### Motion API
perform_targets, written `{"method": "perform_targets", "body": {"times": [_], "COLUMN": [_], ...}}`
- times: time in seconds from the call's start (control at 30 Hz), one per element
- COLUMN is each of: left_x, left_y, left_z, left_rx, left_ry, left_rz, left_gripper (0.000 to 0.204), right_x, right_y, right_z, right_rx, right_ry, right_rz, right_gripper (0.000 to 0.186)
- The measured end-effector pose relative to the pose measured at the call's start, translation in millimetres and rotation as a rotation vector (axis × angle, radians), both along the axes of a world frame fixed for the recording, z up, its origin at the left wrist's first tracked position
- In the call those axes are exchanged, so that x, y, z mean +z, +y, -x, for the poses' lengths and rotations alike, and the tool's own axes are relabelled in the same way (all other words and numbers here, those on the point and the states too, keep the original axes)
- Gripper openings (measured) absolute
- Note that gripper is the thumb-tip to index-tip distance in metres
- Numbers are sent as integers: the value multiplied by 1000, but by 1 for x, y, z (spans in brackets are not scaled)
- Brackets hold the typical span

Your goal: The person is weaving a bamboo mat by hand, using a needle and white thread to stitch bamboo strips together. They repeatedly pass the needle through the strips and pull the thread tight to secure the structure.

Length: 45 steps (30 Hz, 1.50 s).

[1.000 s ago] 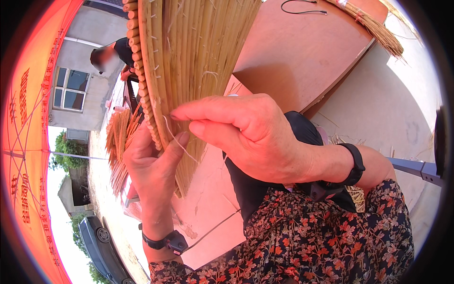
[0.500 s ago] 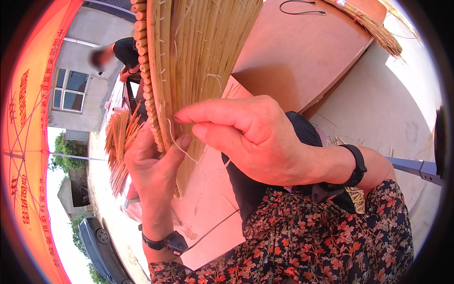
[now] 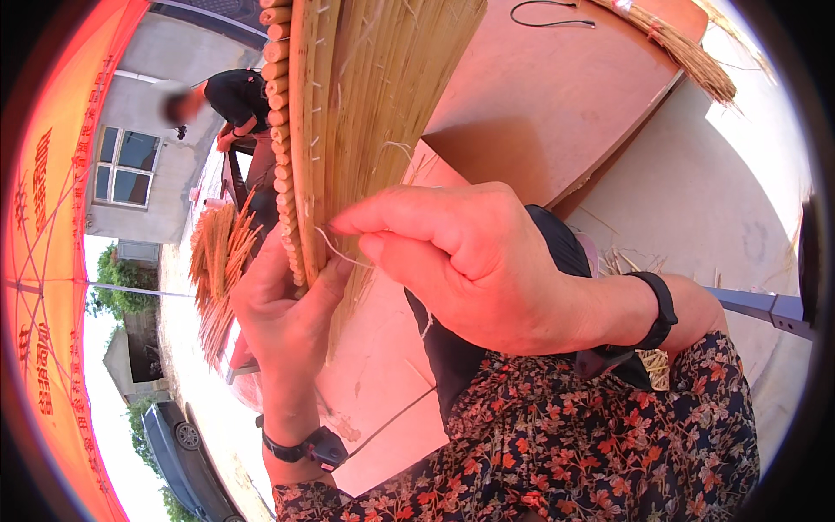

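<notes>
A stitched mat of pale plant stalks (image 3: 378, 96) stands tilted in front of me, its round stalk ends lined up along the left edge. White stitches run down the strip beside that edge. My left hand (image 3: 283, 300) is closed around the mat's lower left edge, thumb on the near face. Close to that thumb, my right hand (image 3: 487, 270) pinches a white thread (image 3: 346, 257) that comes out of the mat. A tail of thread hangs below the right hand. Whether a needle is between the fingertips is hidden.
Cut stalks (image 3: 222, 261) lie in a pile at left, near a bending person (image 3: 235, 100) in dark clothes. A pinkish board (image 3: 557, 104) carries a black cord (image 3: 552, 19) and a tied stalk bundle (image 3: 670, 43). A car (image 3: 184, 452) is parked outside the red canopy (image 3: 52, 217).
The mat's upper part has swung slightly right. My right hand has shifted down a little, and the thread now runs from the mat to my right fingers instead of hanging loosely over the left thumb.
</notes>
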State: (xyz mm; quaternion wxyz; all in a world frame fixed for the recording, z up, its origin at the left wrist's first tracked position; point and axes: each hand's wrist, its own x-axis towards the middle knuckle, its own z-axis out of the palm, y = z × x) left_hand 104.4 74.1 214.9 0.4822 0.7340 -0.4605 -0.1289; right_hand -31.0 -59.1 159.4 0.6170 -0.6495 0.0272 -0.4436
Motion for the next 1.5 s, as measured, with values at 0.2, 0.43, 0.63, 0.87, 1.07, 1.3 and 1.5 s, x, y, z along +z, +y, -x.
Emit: {"method": "perform_targets", "body": {"times": [0.2, 0.43, 0.63, 0.87, 1.07, 1.3, 1.5], "left_x": [-26, -56, -71, -82, -87, -90, -88], "left_y": [-4, -7, -5, -4, 4, 11, 13], "left_z": [26, 58, 70, 70, 69, 69, 70], "left_rx": [-112, -277, -268, -278, -334, -360, -384], "left_ry": [-172, -482, -553, -587, -593, -547, -548], "left_rz": [26, -7, -18, 47, 51, 65, 48], "left_gripper": [43, 63, 60, 47, 48, 55, 46], "right_x": [-11, -62, -60, -66, -85, -99, -133], "right_y": [2, 4, 3, 5, 12, 24, 25], "right_z": [33, 93, 115, 124, 129, 137, 156], "right_rx": [15, 264, 322, 244, 166, 285, 47], "right_ry": [81, 272, 430, 518, 424, 385, 475], "right_rz": [-44, -463, -629, -302, -128, -278, 665], "right_gripper": [13, 16, 15, 18, 21, 25, 38]}}
